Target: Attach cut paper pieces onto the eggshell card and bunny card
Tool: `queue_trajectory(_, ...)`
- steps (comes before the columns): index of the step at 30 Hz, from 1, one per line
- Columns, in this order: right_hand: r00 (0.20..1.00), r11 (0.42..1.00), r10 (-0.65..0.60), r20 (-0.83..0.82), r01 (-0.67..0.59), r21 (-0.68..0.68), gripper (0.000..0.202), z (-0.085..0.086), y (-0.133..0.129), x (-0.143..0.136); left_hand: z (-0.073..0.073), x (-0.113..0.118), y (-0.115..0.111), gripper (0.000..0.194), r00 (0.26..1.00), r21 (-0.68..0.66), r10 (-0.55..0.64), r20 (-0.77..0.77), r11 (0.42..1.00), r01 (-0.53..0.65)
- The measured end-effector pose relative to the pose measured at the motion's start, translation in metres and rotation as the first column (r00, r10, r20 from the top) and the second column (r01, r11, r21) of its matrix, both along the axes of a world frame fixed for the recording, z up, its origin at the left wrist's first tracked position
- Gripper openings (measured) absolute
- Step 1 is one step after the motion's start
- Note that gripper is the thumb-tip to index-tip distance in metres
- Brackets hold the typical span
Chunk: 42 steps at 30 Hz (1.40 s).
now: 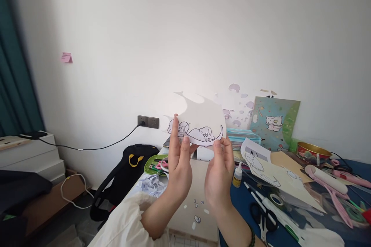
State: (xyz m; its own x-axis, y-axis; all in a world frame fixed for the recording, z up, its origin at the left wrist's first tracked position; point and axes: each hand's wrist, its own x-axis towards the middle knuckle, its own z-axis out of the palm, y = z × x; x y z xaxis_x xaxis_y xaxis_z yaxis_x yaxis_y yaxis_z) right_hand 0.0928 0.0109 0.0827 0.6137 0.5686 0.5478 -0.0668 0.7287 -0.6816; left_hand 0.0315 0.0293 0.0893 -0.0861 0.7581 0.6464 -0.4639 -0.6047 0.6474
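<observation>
A pale sheet of paper [203,115] with jagged, curved cut edges is held up in front of the wall. Along its lower part runs a black-outlined cartoon drawing [204,134] with a crescent-shaped curve beneath it. My left hand [180,158] grips the sheet's lower left, thumb in front and the index finger raised along the edge. With thumb and bent fingers, my right hand [220,166] pinches the lower right corner. Below my hands lies a light board [185,216] with several small paper cut-outs on it.
Black-handled scissors [263,218], a small glue bottle [237,175], tape [276,199] and a pink lint roller [329,185] lie on the blue table at right. Paper scraps [152,184] and a green tray [150,165] are at left. A decorated picture board [274,121] leans on the wall.
</observation>
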Motion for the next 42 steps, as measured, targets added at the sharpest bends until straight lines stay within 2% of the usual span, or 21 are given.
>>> queue_trajectory(2, 0.991, 0.995, 0.098, -0.092, -0.097, 0.01, 0.022, 0.0, 0.0, -0.001, 0.0, 0.0, 0.001, 0.046, 1.0, -0.008, 0.004, 0.008, 1.0, -0.004)
queue_trajectory(4, 0.982, 0.991, 0.133, -0.135, -0.132, 0.017, 0.022, 0.0, 0.0, -0.002, 0.001, 0.0, 0.002, 0.046, 1.0, -0.017, 0.002, 0.016, 1.0, -0.002)
queue_trajectory(21, 0.976, 0.982, 0.175, -0.131, -0.164, 0.093, 0.015, -0.003, 0.003, -0.002, 0.002, -0.002, 0.003, 0.045, 0.997, 0.001, 0.071, 0.035, 0.997, -0.071)
queue_trajectory(27, 0.975, 0.977, 0.188, -0.119, -0.173, 0.125, 0.014, -0.002, 0.005, -0.001, 0.003, -0.003, 0.006, 0.043, 0.997, -0.021, 0.028, 0.074, 0.999, -0.027)
queue_trajectory(32, 0.993, 0.986, 0.099, -0.066, -0.09, 0.139, 0.014, 0.001, 0.008, 0.009, 0.003, -0.006, 0.011, 0.036, 0.998, -0.066, -0.014, 0.068, 0.998, 0.018)
queue_trajectory(38, 0.991, 0.975, -0.096, 0.091, 0.075, 0.207, 0.016, 0.007, 0.005, 0.033, 0.011, -0.016, 0.013, 0.028, 0.998, -0.116, 0.05, -0.047, 0.992, -0.055)
queue_trajectory(42, 0.969, 0.992, -0.103, 0.225, 0.083, 0.098, 0.02, -0.002, -0.008, 0.048, 0.01, -0.037, 0.009, 0.018, 0.975, -0.108, 0.058, -0.214, 0.991, -0.082)
